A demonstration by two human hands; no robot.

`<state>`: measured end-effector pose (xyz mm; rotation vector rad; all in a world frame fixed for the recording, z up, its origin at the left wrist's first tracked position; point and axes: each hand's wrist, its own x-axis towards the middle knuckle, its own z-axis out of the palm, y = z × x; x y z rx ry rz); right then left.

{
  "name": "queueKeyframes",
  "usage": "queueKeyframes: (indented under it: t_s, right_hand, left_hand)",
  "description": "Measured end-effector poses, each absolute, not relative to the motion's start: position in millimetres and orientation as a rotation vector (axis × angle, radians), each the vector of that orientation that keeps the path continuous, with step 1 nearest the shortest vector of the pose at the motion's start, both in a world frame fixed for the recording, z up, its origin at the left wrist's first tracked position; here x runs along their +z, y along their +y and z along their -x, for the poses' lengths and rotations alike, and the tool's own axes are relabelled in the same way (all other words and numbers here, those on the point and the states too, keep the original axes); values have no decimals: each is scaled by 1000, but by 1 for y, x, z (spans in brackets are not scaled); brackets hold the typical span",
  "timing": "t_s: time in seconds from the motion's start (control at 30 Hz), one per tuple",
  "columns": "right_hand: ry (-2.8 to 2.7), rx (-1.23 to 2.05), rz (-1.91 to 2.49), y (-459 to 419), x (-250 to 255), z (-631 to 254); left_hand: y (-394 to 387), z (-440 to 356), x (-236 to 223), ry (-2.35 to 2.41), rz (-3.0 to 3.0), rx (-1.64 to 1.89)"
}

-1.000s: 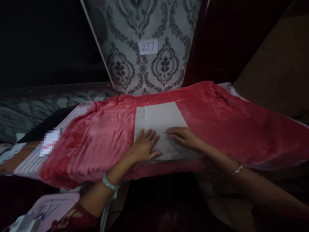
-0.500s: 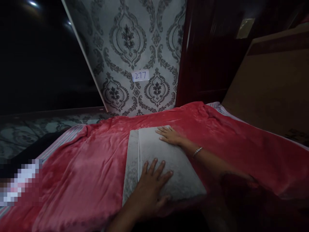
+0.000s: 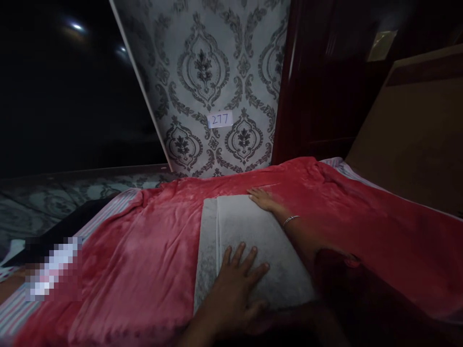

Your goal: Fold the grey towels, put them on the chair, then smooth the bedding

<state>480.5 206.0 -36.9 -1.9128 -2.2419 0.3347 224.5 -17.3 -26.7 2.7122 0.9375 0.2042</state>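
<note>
A grey folded cloth [image 3: 249,226] with a soft, velvety look lies on a red plush blanket [image 3: 144,270]. One fold line runs along its left part, where a strip of mottled grey shows. My left hand [image 3: 240,282] rests on the near part of the cloth, fingers spread and holding nothing. At the far right corner, my right hand [image 3: 263,198] lies flat with its fingers stretched out, touching the cloth's edge and the blanket beside it. A thin bracelet [image 3: 291,220] circles my right wrist.
Striped fabric [image 3: 108,217] shows at the blanket's left side. A dark screen [image 3: 72,96] stands at the back left, before patterned wallpaper [image 3: 204,67] bearing a paper label [image 3: 220,119] marked 277. A large cardboard piece [image 3: 415,130] leans at the right. Another person's arm [image 3: 10,284] shows at the far left.
My right hand has slid rightward from the top of the grey cloth to its far right edge. My left hand stays spread on the cloth. The camera view has shifted slightly.
</note>
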Motion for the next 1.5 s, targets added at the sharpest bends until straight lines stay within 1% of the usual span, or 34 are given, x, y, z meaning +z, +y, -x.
queueKeyframes:
  t_s: [0.13,0.23,0.33,0.47,0.53,0.57,0.63,0.73,0.8,0.87,1.0,1.23,1.43,1.5]
  right_hand:
    - [-2187,173,1977,189,-19,-468]
    - [-2308,26,1817,155,-5,-445]
    - [-2557,132,1505,105,-4,-415]
    - [-2776,355,1104,49,-25,-385]
    - [-2796,382,1024,34,-36,-378]
    - [-2778,382,1023,29,-39,-377]
    - [-2718,386,1034,22,-41,-376]
    - [-2659,397,1021,17,-34,-377]
    - [-2666,406,1002,16,-29,-379]
    - [-2680,432,1001,17,-27,-379]
    - [-2697,516,1023,19,-29,-380]
    - [-2691,553,1024,20,-30,-381]
    - [-2685,516,1031,20,-29,-382]
    - [-2684,487,1029,19,-28,-382]
  left_hand:
    - [-17,-223,-28,934,-2708,264]
    - [-17,-221,-32,928,-2716,331]
    - [-21,-218,-39,889,-2723,522]
    - [-29,-213,-39,757,-2657,972]
    - [-23,-214,-29,715,-2620,1099]
    - [-15,-215,-21,717,-2603,1104]
    - [9,-219,-5,749,-2575,1014]
    - [64,-232,9,860,-2597,636]
    - [100,-242,6,990,-2637,323]
    - [129,-250,-5,1131,-2671,159]
    - [164,-253,-23,1326,-2682,168]
    - [205,-243,-22,1507,-2606,107]
    - [205,-246,-21,1578,-2624,77]
    - [200,-248,-17,1674,-2621,68]
